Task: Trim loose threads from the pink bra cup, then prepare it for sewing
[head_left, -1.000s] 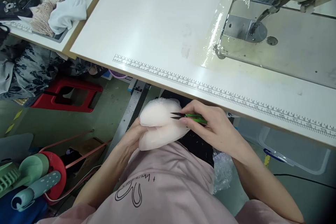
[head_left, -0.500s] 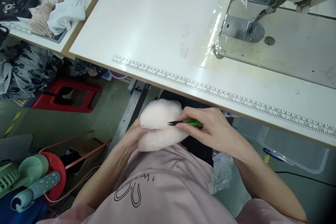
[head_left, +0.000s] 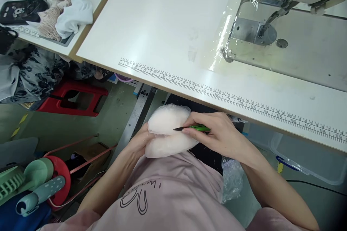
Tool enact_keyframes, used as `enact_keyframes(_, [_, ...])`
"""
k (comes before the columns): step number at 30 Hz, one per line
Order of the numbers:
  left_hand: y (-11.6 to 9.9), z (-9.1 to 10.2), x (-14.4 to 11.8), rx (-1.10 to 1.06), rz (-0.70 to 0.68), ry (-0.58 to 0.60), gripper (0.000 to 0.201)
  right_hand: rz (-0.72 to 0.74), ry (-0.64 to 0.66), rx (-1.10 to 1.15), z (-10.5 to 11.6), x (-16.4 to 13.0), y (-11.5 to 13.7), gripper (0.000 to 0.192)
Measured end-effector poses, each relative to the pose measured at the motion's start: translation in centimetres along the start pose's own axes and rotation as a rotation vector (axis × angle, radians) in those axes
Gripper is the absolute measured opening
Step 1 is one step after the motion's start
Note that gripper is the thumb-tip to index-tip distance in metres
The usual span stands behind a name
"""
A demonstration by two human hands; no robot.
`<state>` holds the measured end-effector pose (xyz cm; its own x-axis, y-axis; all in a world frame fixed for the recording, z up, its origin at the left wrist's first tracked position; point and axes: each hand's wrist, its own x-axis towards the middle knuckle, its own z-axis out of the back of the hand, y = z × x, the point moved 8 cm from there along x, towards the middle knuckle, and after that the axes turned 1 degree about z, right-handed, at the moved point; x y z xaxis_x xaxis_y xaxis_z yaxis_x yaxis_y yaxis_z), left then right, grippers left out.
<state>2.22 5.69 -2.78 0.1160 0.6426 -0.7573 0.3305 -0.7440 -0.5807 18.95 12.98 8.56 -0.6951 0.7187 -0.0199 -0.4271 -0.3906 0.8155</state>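
Fingers (head_left: 146, 138) of the left hand (head_left: 139, 143) are curled under and around a pair of pale pink foam pads (head_left: 168, 133), which are gripped from the left and held in the lap below the edge of the white sewing table (head_left: 168, 18). The right hand (head_left: 222, 135) is closed on green thread snips (head_left: 193, 128); the blades appear nearly shut, and their tip is laid at the crease between the two pads. Trimming at the joining seam is judged to be in hand. A steady hold and a small, exact placement of the tip would be called for before any cut is made.
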Motion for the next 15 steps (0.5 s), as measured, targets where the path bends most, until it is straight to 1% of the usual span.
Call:
enact_keyframes(4, [0.0, 1.0, 0.0, -0.035, -0.009, -0.113, 0.062, -0.013, -0.059, 0.080, -0.1, 0.0, -0.1, 0.017])
enact_keyframes(6, [0.1, 1.3, 0.0, -0.057, -0.014, -0.120, 0.064, -0.045, -0.145, 0.148, 0.3, -0.2, -0.5, 0.016])
enact_keyframes(8, [0.4, 1.8, 0.3, -0.103, -0.019, -0.127, 0.068, -0.063, -0.267, 0.217, 1.0, -0.7, -0.9, 0.012])
enact_keyframes(11, [1.3, 2.9, 0.9, -0.175, -0.007, -0.152, 0.067, -0.050, -0.426, 0.271, 1.9, -1.9, -1.4, 0.011])
enact_keyframes(13, [2.0, 3.5, 1.4, -0.191, 0.001, -0.154, 0.063, -0.057, -0.475, 0.276, 1.8, -2.7, -1.9, 0.010])
enact_keyframes(15, [2.3, 4.0, 1.8, -0.198, -0.009, -0.145, 0.058, -0.072, -0.491, 0.296, 1.2, -3.3, -2.4, 0.010])
